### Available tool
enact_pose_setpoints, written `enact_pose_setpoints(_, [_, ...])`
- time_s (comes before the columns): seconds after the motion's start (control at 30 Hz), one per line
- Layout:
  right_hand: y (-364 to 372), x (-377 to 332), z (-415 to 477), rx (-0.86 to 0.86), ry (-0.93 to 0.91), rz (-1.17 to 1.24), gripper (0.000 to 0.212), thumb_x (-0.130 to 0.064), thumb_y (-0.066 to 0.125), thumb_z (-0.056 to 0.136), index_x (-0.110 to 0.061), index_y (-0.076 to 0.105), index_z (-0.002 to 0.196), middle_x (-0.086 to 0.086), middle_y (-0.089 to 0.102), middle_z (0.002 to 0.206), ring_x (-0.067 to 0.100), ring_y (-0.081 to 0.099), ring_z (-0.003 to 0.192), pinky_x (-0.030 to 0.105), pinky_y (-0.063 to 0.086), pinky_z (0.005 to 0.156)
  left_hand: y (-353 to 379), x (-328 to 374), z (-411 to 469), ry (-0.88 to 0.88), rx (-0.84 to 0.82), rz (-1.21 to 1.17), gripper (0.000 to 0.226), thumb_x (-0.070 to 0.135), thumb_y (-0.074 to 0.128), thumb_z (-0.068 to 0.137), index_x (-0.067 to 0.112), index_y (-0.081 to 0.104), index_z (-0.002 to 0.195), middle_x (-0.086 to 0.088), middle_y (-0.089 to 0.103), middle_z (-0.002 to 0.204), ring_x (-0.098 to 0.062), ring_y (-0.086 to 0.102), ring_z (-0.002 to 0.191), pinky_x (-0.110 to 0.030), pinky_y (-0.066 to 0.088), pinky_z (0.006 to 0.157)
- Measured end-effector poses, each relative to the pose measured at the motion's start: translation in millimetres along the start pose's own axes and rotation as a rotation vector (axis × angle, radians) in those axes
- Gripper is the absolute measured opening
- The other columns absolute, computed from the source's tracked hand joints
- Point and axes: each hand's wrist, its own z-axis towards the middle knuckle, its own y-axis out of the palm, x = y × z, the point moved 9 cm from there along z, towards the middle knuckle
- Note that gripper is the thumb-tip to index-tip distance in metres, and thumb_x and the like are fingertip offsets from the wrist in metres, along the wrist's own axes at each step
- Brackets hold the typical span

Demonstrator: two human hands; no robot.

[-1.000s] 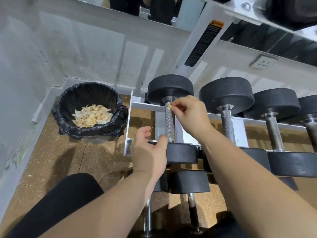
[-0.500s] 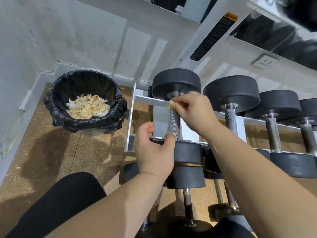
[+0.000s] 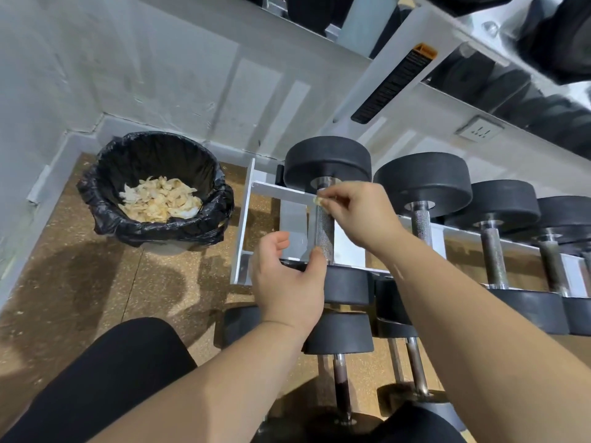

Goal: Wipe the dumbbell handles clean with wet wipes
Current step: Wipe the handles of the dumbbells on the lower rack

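- head view: the right hand (image 3: 358, 212) is pinching a small, crumpled, yellowish wipe (image 3: 319, 200) between thumb and curled fingers, pressing it against the far end of the handle (image 3: 324, 231); most of the wipe is hiding inside the pinch.
- the handle belongs to the leftmost dumbbell (image 3: 327, 163), which is lying across the two rails of the white rack (image 3: 278, 191).
- the left hand (image 3: 287, 282) is cupping the dumbbell's near weight, thumb touching the near end of the handle, fingers half curled; the palm is covering much of that weight.
- more dumbbells (image 3: 422, 183) are sitting in a row to the right, the last ones running out of the frame; a lower row is showing only in part behind the forearms.
- the upper shelf's weights are blurring at the top edge.
- a bin (image 3: 105, 183) with a black liner is standing on the floor left of the rack, well apart from the hands, and is holding a heap of crumpled yellowish wipes (image 3: 160, 201).
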Motion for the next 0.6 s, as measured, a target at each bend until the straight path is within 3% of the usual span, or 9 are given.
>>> enact_pose_setpoints(0.13, [11.2,4.5,-29.5,-0.208,0.037,0.115,0.011,-0.024,0.075,0.089,-0.019,0.08,0.098,-0.021,0.065,0.07,-0.007,0.058,0.063,0.008,0.041,0.065,0.3,1.0,0.4,0.007,0.007,0.003,0.04,0.04,0.075,0.081,0.036,0.052,0.114,0.015,0.053,0.115,-0.011,0.051,0.114,-0.028,0.039,0.092])
enact_pose_setpoints(0.23, [15.6,13.8,-32.0,-0.34,0.145,0.261,0.015,-0.029,0.076,0.088,-0.022,0.08,0.101,-0.005,0.072,0.069,0.001,0.059,0.057,0.02,0.051,0.064,1.3,-0.8,0.9,0.009,0.009,0.007,0.045,0.055,0.067,0.071,0.037,0.052,0.109,0.016,0.053,0.114,-0.012,0.052,0.113,-0.031,0.044,0.095])
enact_pose_setpoints(0.3, [15.6,10.6,-25.1,-0.412,0.131,0.264,0.012,-0.03,0.077,0.088,-0.021,0.08,0.095,-0.009,0.07,0.063,0.004,0.061,0.055,0.022,0.054,0.063,1.8,-2.1,0.8,-0.006,0.0,-0.012,0.047,0.057,0.064,0.068,0.036,0.053,0.108,0.012,0.055,0.115,-0.012,0.053,0.113,-0.031,0.044,0.095])
enact_pose_setpoints(0.4, [12.8,2.5,-8.3,-0.366,0.029,0.133,0.01,-0.03,0.079,0.086,-0.02,0.08,0.087,-0.018,0.066,0.057,0.0,0.061,0.055,0.021,0.05,0.063,2.0,-0.5,0.6,0.002,-0.003,-0.029,0.045,0.052,0.066,0.069,0.034,0.053,0.109,0.01,0.056,0.115,-0.011,0.053,0.111,-0.027,0.042,0.089])
enact_pose_setpoints(0.5, [10.6,-2.9,-2.3,-0.243,-0.097,0.042,0.008,-0.03,0.08,0.084,-0.022,0.08,0.083,-0.013,0.068,0.073,0.005,0.063,0.068,0.029,0.052,0.067,1.9,-0.3,0.8,0.023,0.013,-0.026,0.045,0.054,0.066,0.068,0.036,0.052,0.107,0.01,0.057,0.113,-0.01,0.054,0.109,-0.028,0.044,0.09])
enact_pose_setpoints(0.6, [16.1,-4.4,-17.0,-0.344,-0.128,0.124,0.006,-0.025,0.081,0.083,-0.02,0.079,0.079,-0.012,0.07,0.072,0.005,0.065,0.069,0.023,0.051,0.068,-1.3,-3.2,0.8,0.043,0.051,-0.046,0.043,0.059,0.057,0.07,0.036,0.053,0.106,0.01,0.058,0.112,-0.012,0.056,0.109,-0.032,0.046,0.094])
